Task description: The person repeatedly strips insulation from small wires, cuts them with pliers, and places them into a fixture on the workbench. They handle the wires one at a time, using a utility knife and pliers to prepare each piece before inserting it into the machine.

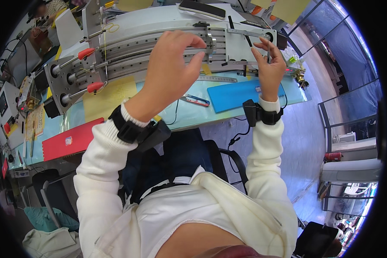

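Over the rails of a metal linear-motion frame (129, 48), my left hand (177, 61) hangs with thumb and fingers apart and nothing visible between them. Its fingertips are close to an upright metal bracket (210, 45). My right hand (271, 64) is at the right end of the frame, beside a white plate (238, 48). A small dark, slim object (269, 53) shows between its fingers; what it is cannot be told. A metal bar (250, 33) lies across the plate's far edge. Black straps with box-shaped devices are on both wrists.
Near the front edge lie a blue folder (232, 96), a utility knife (196, 100), a steel ruler (217, 79) and a red folder (69, 140). Red-capped rods (95, 87) stick out at the frame's left. A smartphone (202, 9) lies behind. Part of a person shows at far upper left.
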Motion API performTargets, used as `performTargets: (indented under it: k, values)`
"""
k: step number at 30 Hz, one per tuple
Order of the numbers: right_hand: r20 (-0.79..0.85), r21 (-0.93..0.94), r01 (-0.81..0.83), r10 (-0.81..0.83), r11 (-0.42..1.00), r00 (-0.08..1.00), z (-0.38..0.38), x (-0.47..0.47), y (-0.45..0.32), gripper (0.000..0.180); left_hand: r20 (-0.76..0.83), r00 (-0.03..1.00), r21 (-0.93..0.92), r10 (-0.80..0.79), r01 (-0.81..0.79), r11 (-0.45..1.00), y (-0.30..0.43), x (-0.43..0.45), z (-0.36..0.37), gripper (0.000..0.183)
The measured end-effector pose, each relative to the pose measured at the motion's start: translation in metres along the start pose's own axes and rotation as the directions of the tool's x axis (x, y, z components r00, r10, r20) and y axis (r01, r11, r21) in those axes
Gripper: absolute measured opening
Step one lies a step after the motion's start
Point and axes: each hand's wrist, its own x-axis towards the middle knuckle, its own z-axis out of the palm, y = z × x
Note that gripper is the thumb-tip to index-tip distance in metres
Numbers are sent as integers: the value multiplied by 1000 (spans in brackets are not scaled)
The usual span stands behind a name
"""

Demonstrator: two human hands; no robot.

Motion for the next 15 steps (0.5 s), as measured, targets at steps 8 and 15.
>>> performTargets:
  k: [8, 15]
  values:
    - [97, -153, 145, -132, 977, 987, 16, 32, 18, 61, -35, 999, 224, 3, 5, 974, -28, 64, 63, 25]
    - [180, -346, 180, -123, 921, 976, 9, 39, 14, 63, 137, 960, 125, -244, 227, 966, -36, 84, 77, 19]
